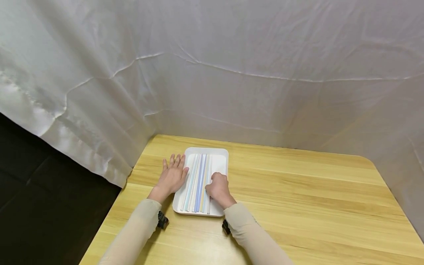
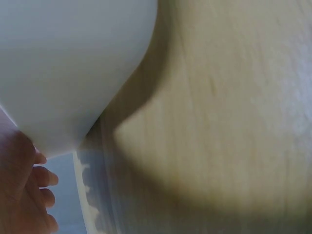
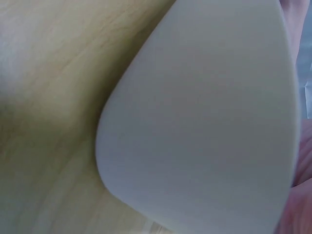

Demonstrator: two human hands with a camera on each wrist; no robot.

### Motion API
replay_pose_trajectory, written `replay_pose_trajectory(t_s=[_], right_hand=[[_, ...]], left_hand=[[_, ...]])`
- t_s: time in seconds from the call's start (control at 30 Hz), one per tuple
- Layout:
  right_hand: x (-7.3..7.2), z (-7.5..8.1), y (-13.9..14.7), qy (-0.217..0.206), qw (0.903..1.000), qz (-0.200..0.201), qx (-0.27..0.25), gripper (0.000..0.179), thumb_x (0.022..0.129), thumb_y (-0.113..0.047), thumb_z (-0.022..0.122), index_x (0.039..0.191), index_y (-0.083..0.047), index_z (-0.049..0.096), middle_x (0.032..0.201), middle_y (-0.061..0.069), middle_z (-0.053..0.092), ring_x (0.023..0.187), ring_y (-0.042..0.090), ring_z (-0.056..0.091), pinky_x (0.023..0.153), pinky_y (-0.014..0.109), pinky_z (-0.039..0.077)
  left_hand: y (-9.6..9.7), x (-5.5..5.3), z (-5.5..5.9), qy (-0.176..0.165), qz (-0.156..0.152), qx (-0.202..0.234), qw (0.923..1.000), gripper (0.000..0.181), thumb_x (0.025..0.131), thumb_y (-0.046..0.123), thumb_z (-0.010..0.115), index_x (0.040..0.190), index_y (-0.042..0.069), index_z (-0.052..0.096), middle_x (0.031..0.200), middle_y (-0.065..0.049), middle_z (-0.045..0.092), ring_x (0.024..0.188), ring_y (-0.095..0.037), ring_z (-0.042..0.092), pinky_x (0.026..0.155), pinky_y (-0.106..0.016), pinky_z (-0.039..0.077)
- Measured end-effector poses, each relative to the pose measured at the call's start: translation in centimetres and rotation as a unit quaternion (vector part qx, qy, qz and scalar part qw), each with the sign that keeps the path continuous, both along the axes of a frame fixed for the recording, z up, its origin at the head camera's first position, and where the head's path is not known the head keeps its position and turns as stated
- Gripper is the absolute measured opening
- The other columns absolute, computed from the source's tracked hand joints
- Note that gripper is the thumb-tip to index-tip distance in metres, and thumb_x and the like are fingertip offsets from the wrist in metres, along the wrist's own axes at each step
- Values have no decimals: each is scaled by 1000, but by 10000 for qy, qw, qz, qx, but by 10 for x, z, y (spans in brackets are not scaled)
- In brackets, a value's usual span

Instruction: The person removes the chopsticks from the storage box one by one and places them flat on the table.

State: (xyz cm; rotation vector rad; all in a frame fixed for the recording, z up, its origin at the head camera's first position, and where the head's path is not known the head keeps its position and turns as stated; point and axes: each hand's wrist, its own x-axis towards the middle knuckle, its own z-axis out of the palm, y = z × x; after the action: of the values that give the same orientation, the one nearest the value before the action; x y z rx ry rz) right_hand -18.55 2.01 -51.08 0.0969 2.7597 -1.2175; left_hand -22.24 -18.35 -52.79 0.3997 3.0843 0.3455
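A white tray (image 1: 219, 158) lies on the table, holding several slender sticks (image 1: 200, 184) in pale blue, lilac, yellow and clear, side by side lengthwise. My left hand (image 1: 172, 177) rests at the tray's left edge with fingers spread, the thumb reaching over the rim. Inside the right part of the tray, my right hand (image 1: 218, 187) has its fingers curled at the rightmost clear stick (image 1: 208, 208), which it seems to pinch; the fingertips are mostly hidden. Both wrist views are largely filled by the tray's outer wall (image 3: 195, 117), with the left fingers (image 2: 46, 176) at one edge.
The wooden table (image 1: 298, 191) extends far to the right of the tray. Pale curtains (image 1: 248, 103) hang behind it and at the left. A dark area (image 1: 49, 191) lies beyond the table's left edge.
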Motion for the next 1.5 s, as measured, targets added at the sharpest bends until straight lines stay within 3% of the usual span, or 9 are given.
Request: replay_pose_trajectory(t_s=[0.1,0.33,0.53,0.63,0.73,0.83,0.97,1.5], right_hand=[[-1,-2,0,-56,9999,51,85,48,82,10,64,54,-14,35,45,-3,37,32,9,40,33,19,34],[-6,-5,7,-183,9997,124,58,31,82,4,65,57,-7,50,42,6,55,28,12,53,33,23,45],[-6,9,13,-538,9978,87,-365,49,83,6,63,49,-16,36,38,-4,39,44,28,70,40,29,54],[-7,17,20,-656,9941,72,-865,33,83,10,59,59,-9,46,48,-2,42,48,29,71,47,35,61],[-7,26,30,-935,9850,18,-1453,6,86,10,60,88,6,64,63,8,59,51,23,70,55,36,64],[-8,35,41,-1244,9711,-31,-2039,26,90,8,62,114,13,65,78,16,67,57,18,68,60,36,65],[-11,42,57,-1472,9587,-61,-2432,27,92,5,65,119,13,65,83,16,68,63,17,66,64,36,66],[-9,32,113,-1790,9538,-285,-2396,35,97,3,65,131,13,61,87,15,67,68,18,67,68,35,66]], left_hand=[[1,1,0,-42,0,1,10000,65,115,39,30,167,1,21,170,-28,27,161,-49,18,127,-72,10],[3,1,-1,12,-9,43,10000,65,115,39,30,167,1,22,169,-29,29,160,-50,20,127,-72,11],[3,0,-2,56,-29,40,10000,65,115,39,30,167,1,23,169,-29,30,160,-50,21,127,-73,12],[3,-1,-2,71,-22,57,10000,65,115,39,30,167,0,23,169,-29,30,159,-51,21,127,-73,12],[2,-1,-2,63,-11,71,10000,65,115,39,31,166,0,23,169,-30,30,159,-51,21,127,-73,12],[3,-2,-1,51,-8,64,10000,65,115,39,31,166,0,24,169,-29,30,159,-51,20,127,-73,12],[2,-2,0,52,-7,50,10000,65,115,39,32,166,-1,24,169,-28,30,159,-51,21,126,-73,12],[1,1,1,-20,23,57,10000,65,115,39,31,166,0,23,170,-28,28,159,-52,20,127,-73,11]])
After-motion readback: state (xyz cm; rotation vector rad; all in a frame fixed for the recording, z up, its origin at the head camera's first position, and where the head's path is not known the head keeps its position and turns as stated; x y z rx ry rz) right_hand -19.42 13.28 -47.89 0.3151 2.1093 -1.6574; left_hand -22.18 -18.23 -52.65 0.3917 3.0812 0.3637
